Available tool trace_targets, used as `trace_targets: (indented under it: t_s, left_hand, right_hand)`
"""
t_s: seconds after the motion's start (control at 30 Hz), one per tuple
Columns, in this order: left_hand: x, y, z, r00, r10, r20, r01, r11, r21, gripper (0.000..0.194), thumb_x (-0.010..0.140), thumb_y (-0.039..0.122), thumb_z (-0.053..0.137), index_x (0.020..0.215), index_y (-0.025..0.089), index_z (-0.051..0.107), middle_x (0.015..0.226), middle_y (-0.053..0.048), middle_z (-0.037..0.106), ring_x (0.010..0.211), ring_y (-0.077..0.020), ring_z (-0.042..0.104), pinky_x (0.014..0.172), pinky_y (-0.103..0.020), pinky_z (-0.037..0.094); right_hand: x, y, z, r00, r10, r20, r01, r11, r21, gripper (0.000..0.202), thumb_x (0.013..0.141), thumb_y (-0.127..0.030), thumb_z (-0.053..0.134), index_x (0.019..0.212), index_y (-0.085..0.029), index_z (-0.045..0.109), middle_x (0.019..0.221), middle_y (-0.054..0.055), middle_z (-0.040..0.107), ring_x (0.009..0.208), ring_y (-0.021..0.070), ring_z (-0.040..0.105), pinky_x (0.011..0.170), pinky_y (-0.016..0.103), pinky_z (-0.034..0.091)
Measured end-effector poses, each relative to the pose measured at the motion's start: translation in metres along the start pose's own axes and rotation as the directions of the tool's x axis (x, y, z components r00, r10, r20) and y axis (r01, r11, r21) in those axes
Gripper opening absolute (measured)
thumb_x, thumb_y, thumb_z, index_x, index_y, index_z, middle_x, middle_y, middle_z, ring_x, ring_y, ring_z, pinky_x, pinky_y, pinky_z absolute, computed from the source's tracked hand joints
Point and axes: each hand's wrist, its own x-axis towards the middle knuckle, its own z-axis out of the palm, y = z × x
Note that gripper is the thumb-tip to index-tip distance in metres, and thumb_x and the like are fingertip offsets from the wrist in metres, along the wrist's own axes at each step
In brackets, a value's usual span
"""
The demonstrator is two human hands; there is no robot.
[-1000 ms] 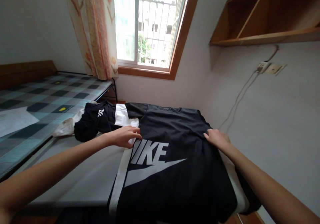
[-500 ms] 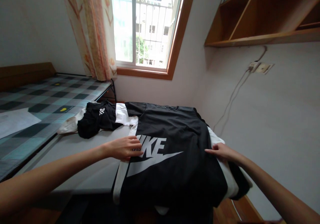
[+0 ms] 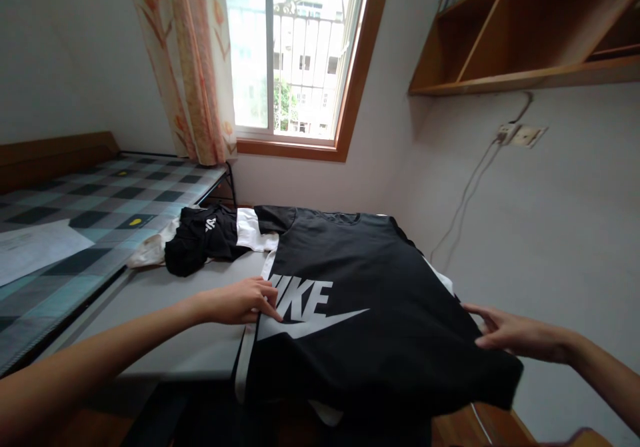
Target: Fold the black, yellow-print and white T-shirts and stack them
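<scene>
A black short-sleeved T-shirt (image 3: 395, 287) with white side strips and a large pale NIKE print lies spread over a table, its lower part hanging past the near edge. My left hand (image 3: 247, 300) is closed on the shirt's left side, beside the print. At the right side, my right hand (image 3: 520, 334) grips the shirt's edge and holds that side stretched outward, off the table. Some of its fingers are hidden by the cloth. The shirt's left sleeve, with a white band, reaches toward a bunched black garment (image 3: 193, 240) with white lettering.
The light grey tabletop (image 3: 200, 340) shows left of the shirt. A bed with a checked cover (image 3: 165, 194) and papers (image 3: 40, 247) stands on the left. Wall shelves (image 3: 480, 47) hang at upper right, above a socket (image 3: 523, 134) with a cable. A curtained window (image 3: 300, 67) is ahead.
My right hand has moved right and slightly down, drawing the shirt's right side outward and smoothing its folds. My left hand stays near the same spot on the left side.
</scene>
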Motion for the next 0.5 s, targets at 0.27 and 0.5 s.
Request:
trace_targets:
  t_s: [0.27,0.5]
  left_hand:
    - [-0.001,-0.008,-0.029,0.965,-0.020,0.263,0.138,0.889,-0.438,0.060,0.069,0.032,0.082,0.127,0.029,0.064,0.112,-0.003,0.070,0.102,-0.0202,0.064,0.089,-0.029,0.050]
    - [0.042,-0.060,-0.016,0.884,-0.362,-0.297,0.307,0.927,-0.214,0.054,0.089,0.051,0.057,0.135,0.022,0.056,0.141,-0.012,0.054,0.134,-0.0259,0.046,0.111,-0.042,0.034]
  right_hand:
    - [0.014,-0.014,-0.027,0.972,0.185,0.141,-0.143,0.953,-0.266,0.037,0.056,-0.052,0.077,0.071,-0.025,0.057,0.055,0.008,0.063,0.037,0.0123,0.053,0.037,0.022,0.036]
    - [0.083,-0.100,0.018,0.956,-0.292,0.031,0.273,0.846,-0.459,0.041,0.071,-0.056,0.067,0.088,-0.019,0.060,0.071,0.005,0.066,0.062,0.0171,0.063,0.055,0.027,0.050]
